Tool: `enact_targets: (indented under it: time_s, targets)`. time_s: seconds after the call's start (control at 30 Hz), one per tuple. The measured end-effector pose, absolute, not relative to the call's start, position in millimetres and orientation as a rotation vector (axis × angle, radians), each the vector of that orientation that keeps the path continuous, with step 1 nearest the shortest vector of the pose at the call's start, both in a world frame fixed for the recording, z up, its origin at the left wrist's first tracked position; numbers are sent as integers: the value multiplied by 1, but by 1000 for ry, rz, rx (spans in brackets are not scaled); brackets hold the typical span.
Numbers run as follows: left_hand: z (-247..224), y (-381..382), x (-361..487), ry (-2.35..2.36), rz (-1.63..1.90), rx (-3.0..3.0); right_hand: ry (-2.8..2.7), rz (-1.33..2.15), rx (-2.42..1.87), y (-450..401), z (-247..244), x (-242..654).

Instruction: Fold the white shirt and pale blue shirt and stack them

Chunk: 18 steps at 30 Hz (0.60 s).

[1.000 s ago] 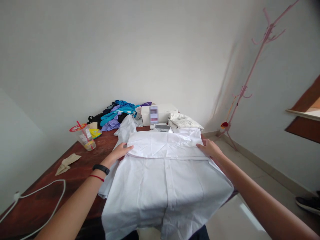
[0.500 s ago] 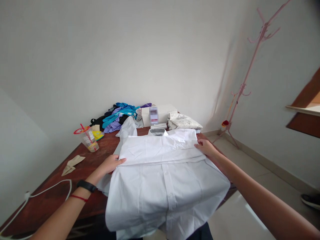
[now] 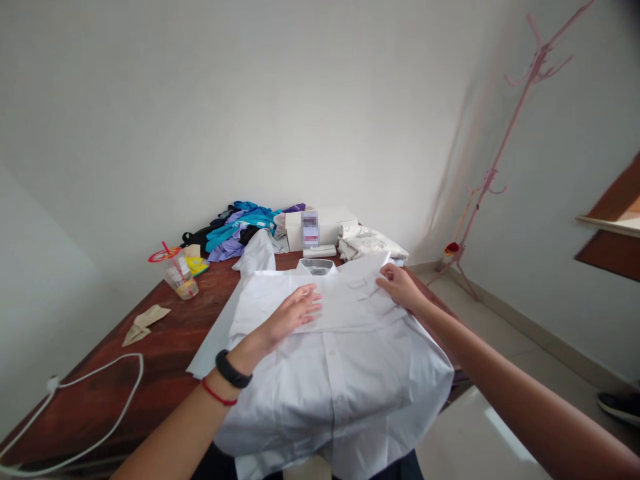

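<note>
A white button-up shirt (image 3: 300, 373) lies front up over the wooden table, its collar at the far end and its lower part hanging over the near edge. A folded layer of white cloth crosses its upper part. Over the middle of that layer is my left hand (image 3: 293, 312), fingers spread, with nothing in it; whether it touches the cloth is hard to tell. My right hand (image 3: 400, 285) is closed on the shirt's right side, just below the shoulder, with its fingertips on the folded cloth. One sleeve stretches out at the far left.
On the table (image 3: 180, 333) are a plastic cup (image 3: 181, 277) with a red straw, a beige cloth (image 3: 145, 323) and a white cable (image 3: 135, 390). Behind the shirt sit piled clothes (image 3: 240, 230), a white box (image 3: 330, 227) and folded white fabric (image 3: 370, 243). A pink coat rack (image 3: 500, 150) stands right.
My left hand has let go of the shirt's left edge and moved right, over its middle. My right hand has shifted slightly up and left, and the cloth beside it is more wrinkled.
</note>
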State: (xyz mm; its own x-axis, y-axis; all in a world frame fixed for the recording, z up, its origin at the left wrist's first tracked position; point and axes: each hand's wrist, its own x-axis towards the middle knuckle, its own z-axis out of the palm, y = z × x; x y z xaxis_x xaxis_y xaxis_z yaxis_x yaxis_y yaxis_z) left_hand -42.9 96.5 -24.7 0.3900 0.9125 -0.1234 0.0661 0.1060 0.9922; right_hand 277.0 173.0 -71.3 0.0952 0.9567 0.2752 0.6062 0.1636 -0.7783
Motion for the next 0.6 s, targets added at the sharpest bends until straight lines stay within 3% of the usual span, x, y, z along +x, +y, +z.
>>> enact_targets:
  time_s: [0.23, 0.6]
  targets:
    - [-36, 152, 22, 771, 669, 852, -1953, 494, -1507, 159, -38, 208]
    - [-70, 207, 22, 1047, 812, 838, -2198, 606, -1494, 144, -62, 153]
